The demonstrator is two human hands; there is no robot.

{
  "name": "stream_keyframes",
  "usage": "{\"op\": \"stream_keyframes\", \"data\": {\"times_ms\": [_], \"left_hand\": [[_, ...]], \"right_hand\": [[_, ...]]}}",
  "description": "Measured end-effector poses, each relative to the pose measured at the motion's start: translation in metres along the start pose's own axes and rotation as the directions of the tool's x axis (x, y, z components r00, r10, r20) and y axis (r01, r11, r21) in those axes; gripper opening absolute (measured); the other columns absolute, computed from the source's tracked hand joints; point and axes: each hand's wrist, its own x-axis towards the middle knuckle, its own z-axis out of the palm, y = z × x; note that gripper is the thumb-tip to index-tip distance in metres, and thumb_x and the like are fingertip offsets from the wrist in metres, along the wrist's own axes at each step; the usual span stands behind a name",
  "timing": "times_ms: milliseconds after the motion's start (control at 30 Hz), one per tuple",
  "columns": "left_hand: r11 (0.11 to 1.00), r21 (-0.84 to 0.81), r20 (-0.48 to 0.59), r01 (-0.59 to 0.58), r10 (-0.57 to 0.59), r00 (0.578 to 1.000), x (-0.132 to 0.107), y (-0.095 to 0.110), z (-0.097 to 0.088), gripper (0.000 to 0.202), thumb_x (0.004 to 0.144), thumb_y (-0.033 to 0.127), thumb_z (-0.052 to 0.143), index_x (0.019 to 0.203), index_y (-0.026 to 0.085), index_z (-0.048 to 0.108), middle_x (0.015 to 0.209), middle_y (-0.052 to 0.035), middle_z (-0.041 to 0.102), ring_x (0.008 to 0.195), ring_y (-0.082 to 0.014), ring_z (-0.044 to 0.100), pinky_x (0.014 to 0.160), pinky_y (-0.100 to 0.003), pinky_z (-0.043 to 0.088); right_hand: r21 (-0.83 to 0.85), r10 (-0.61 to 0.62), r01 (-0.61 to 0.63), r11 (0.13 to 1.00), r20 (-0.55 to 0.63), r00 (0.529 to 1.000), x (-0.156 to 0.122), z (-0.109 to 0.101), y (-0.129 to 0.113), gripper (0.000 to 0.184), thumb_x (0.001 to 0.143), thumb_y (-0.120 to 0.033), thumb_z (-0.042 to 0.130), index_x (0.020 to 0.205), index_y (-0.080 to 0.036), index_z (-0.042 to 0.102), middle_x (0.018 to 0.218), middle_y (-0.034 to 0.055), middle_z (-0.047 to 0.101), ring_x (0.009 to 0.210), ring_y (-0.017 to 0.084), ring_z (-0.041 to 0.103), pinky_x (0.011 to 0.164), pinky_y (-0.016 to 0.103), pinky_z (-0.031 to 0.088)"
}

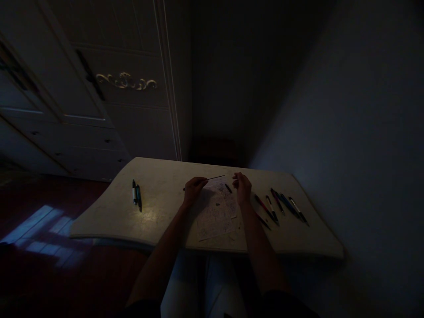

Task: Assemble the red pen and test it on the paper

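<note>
My left hand point(194, 189) pinches a thin dark rod, which looks like a pen refill point(216, 177), above the paper. The rod points to the right, toward my other hand. A small dark tip shows at the left side of that hand; whether it belongs to the same thing I cannot tell. My right hand point(243, 187) is raised with its fingers curled together, and what they hold, if anything, is too dark to make out. Between the hands, a short dark pen part point(228, 188) lies on the printed paper point(217, 221), near a small dark bit point(217, 204).
Several pens point(278, 205) lie at the right of the pale table point(162, 176). Two more pens point(137, 195) lie side by side at the left. A wall point(357, 145) borders the table's right side, and a cabinet point(132, 119) stands behind to the left. The room is dim.
</note>
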Motion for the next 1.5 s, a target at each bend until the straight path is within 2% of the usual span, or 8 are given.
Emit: {"op": "stream_keyframes", "data": {"times_ms": [133, 233, 367, 600, 767, 867, 1067, 1500], "left_hand": [[0.999, -0.022, -0.036, 0.031, -0.032, 0.999, 0.004, 0.000, -0.011, 0.030, 0.069, 0.045, 0.080, 0.081, 0.018, 0.076, 0.079, -0.0058, 0.071, 0.070, -0.0184, 0.064, 0.062, -0.029, 0.055], [0.998, -0.045, -0.031, 0.034, -0.035, 0.999, 0.005, -0.001, -0.023, 0.035, 0.066, 0.049, 0.082, 0.079, 0.017, 0.075, 0.086, -0.0064, 0.067, 0.075, -0.0192, 0.064, 0.056, -0.030, 0.058], [0.994, 0.039, -0.018, -0.099, 0.100, 0.995, 0.003, -0.003, -0.038, 0.032, 0.067, 0.047, 0.082, 0.077, 0.017, 0.076, 0.084, -0.0052, 0.061, 0.074, -0.0174, 0.063, 0.059, -0.031, 0.061], [0.953, 0.216, 0.093, -0.211, 0.195, 0.976, 0.002, -0.011, -0.046, 0.014, 0.077, 0.033, 0.078, 0.079, 0.019, 0.077, 0.081, -0.0062, 0.063, 0.072, -0.0167, 0.064, 0.065, -0.030, 0.056], [0.932, 0.277, 0.175, -0.232, 0.189, 0.966, 0.001, -0.011, -0.047, 0.004, 0.077, 0.020, 0.073, 0.077, 0.019, 0.077, 0.082, -0.0062, 0.065, 0.075, -0.0175, 0.066, 0.070, -0.030, 0.055], [0.929, 0.279, 0.148, -0.244, 0.209, 0.967, 0.002, -0.011, -0.047, 0.005, 0.076, 0.019, 0.074, 0.080, 0.019, 0.077, 0.082, -0.0057, 0.065, 0.073, -0.0174, 0.066, 0.069, -0.030, 0.054], [0.937, 0.234, 0.094, -0.258, 0.243, 0.966, 0.003, -0.016, -0.046, 0.007, 0.076, 0.025, 0.076, 0.081, 0.019, 0.076, 0.081, -0.0053, 0.065, 0.070, -0.0166, 0.065, 0.065, -0.030, 0.054], [0.920, 0.271, 0.101, -0.283, 0.265, 0.959, 0.001, -0.011, -0.045, 0.006, 0.077, 0.024, 0.077, 0.081, 0.020, 0.076, 0.079, -0.0051, 0.067, 0.069, -0.0165, 0.064, 0.064, -0.029, 0.054]], "right_hand": [[-0.234, -0.170, 0.153, 0.960, -0.056, 0.984, 0.004, -0.013, 0.002, 0.038, 0.080, -0.054, 0.062, 0.087, -0.018, 0.067, 0.077, 0.0033, 0.067, 0.061, 0.014, 0.055, 0.058, 0.028, 0.045], [-0.476, -0.254, 0.310, 0.823, 0.178, 0.950, 0.000, -0.016, 0.004, 0.026, 0.082, -0.043, 0.062, 0.087, -0.018, 0.071, 0.085, 0.0065, 0.068, 0.073, 0.018, 0.059, 0.072, 0.032, 0.049], [-0.628, -0.120, 0.477, 0.615, 0.524, 0.843, -0.007, -0.012, 0.006, 0.016, 0.083, -0.031, 0.067, 0.088, -0.019, 0.077, 0.091, 0.0076, 0.065, 0.082, 0.019, 0.060, 0.081, 0.034, 0.048], [-0.725, -0.008, 0.533, 0.437, 0.589, 0.808, -0.011, -0.008, 0.006, 0.010, 0.084, -0.026, 0.071, 0.086, -0.020, 0.079, 0.093, 0.0091, 0.063, 0.088, 0.022, 0.060, 0.084, 0.034, 0.047], [-0.704, -0.119, 0.533, 0.470, 0.548, 0.828, -0.007, -0.006, 0.006, 0.011, 0.087, -0.020, 0.062, 0.082, -0.019, 0.072, 0.094, 0.0102, 0.066, 0.092, 0.024, 0.060, 0.087, 0.036, 0.046], [-0.659, -0.190, 0.496, 0.566, 0.481, 0.856, -0.007, -0.004, 0.004, 0.014, 0.089, -0.025, 0.056, 0.086, -0.020, 0.068, 0.091, 0.0085, 0.068, 0.088, 0.023, 0.061, 0.083, 0.036, 0.047], [-0.498, -0.156, 0.399, 0.770, 0.459, 0.874, -0.016, -0.001, 0.001, 0.022, 0.090, -0.039, 0.053, 0.093, -0.021, 0.066, 0.080, 0.0027, 0.068, 0.068, 0.019, 0.063, 0.072, 0.032, 0.049], [-0.375, -0.215, 0.403, 0.835, 0.452, 0.866, -0.024, 0.005, -0.003, 0.020, 0.084, -0.039, 0.062, 0.093, -0.021, 0.067, 0.089, 0.0044, 0.071, 0.075, 0.019, 0.066, 0.076, 0.032, 0.052]]}}
